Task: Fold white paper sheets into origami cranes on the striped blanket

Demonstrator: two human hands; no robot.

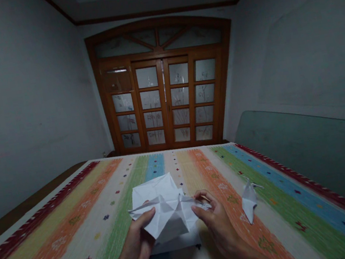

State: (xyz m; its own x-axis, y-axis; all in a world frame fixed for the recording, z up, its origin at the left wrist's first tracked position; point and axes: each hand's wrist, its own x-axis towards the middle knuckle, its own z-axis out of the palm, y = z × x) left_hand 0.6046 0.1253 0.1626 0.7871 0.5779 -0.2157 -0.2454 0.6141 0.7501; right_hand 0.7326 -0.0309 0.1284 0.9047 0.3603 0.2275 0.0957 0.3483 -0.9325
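A creased sheet of white folded paper (pixel 169 216) is stretched between my two hands, just above the table. My left hand (pixel 138 236) pinches its left side, the thumb on top and the fingers hidden beneath. At the right side my right hand (pixel 216 218) grips the paper between thumb and curled fingers. Several folds stand up along the paper's middle. Behind and under it lies more white paper (pixel 153 187), partly covered by the held piece. To the right of my right hand a small folded white paper figure (pixel 249 201) with thin pointed ends rests on the cloth.
A striped, colourful tablecloth (pixel 109 225) covers the table. Along the right side stands a pale green panel (pixel 310 139). Beyond the table's far edge is a wooden double door (pixel 167 104) with glass panes. Plain walls rise on both sides.
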